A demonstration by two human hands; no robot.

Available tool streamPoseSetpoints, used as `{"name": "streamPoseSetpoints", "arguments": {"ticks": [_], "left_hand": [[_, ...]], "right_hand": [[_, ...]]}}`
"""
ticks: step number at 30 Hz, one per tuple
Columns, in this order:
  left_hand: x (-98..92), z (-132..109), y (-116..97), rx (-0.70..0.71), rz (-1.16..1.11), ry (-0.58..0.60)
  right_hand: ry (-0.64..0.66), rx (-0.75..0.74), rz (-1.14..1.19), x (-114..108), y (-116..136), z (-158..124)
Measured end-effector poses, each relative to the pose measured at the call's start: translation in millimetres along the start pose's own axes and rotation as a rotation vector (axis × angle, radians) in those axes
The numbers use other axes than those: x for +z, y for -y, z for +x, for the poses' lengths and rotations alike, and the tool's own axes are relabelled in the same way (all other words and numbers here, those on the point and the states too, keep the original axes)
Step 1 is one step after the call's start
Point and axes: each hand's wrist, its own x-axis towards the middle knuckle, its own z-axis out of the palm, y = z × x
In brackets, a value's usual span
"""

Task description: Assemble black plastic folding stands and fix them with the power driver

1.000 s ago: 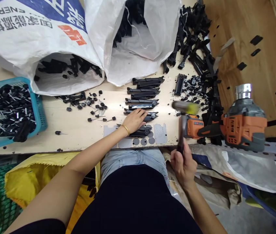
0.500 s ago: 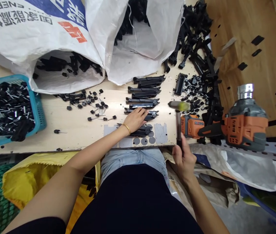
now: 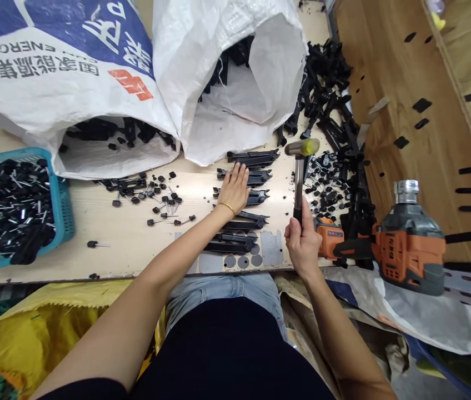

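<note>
Shifting farther out now: left hand [image 3: 234, 191], fingers lightly fanned, over farther black parts [image 3: 258, 178] lined up on bench [image 3: 114, 247], no longer at nearer ones; attention seemingly moved along. Right hand [image 3: 304, 239] still wrapped round hammer [image 3: 299, 183], raised just right of parts.

Clockwise from the left hand [image 3: 234, 189]: white sack [image 3: 196, 61] blocks 12 | slim lane at 3, between black parts [image 3: 258, 196] and hammer [image 3: 299, 180] | orange power tool [image 3: 406, 247] beyond, toward 4 | bare tabletop [image 3: 131, 241] opens at 8 | lettered sack [image 3: 52, 97] bars 10
</note>
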Motion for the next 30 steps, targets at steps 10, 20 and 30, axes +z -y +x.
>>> {"name": "streamPoseSetpoints", "arguments": {"ticks": [10,20,30], "left_hand": [[0.6,-4,-2,0.000,-0.010,-0.008],[0.1,-5,-3,-0.008,-0.006,0.009],[2.3,-6,-4,0.030,0.019,-0.032]], "right_hand": [[0.039,-0.020,-0.144,-3,-8,7],[0.027,0.073,-0.071,-4,-8,1],[0.052,0.244,0.189,-27,-30,-77]]}}
